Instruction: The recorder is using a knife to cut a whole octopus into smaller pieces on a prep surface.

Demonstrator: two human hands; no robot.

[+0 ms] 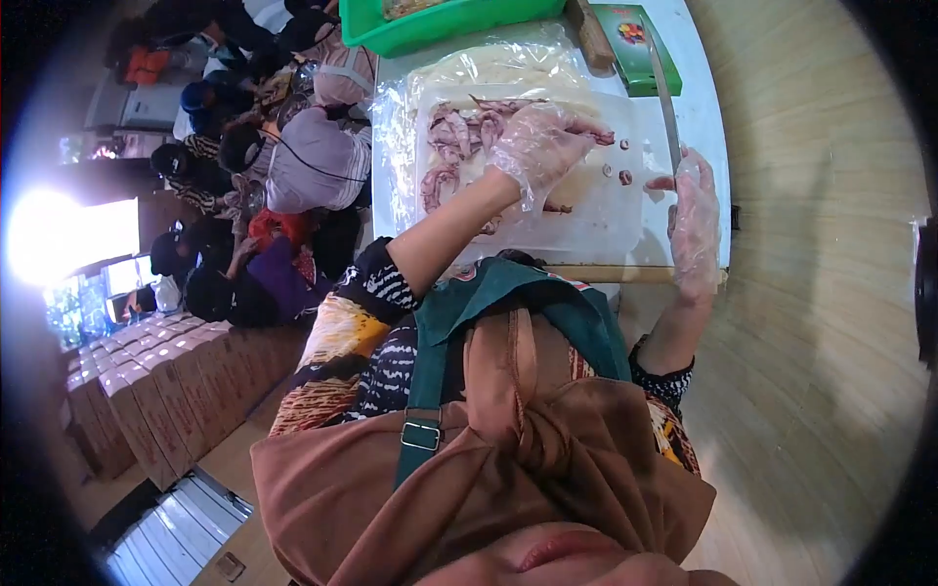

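My left hand (pixel 546 143), in a clear plastic glove, presses over the white cutting board (pixel 586 231) and pinches a purplish strip of what looks like squid (pixel 602 138). Several small cut rings (pixel 625 177) lie just right of its fingertips. My right hand (pixel 692 227), also gloved, grips a long-bladed knife (pixel 665 95) near the board's right edge. The blade points away from me, apart from the strip; the handle is mostly hidden by the fingers. More purplish pieces (pixel 451 135) are heaped on the board's left side, and another (pixel 558 209) lies below my left hand.
Beyond the board sit a plastic-covered pale mass (pixel 498 66), a green basin (pixel 447 29), a wooden handle (pixel 591 36) and a green box (pixel 637 51). The white table (pixel 714 146) ends at my right. Several people (pixel 311 157) crowd the left; stacked cartons (pixel 176 381) stand nearby.
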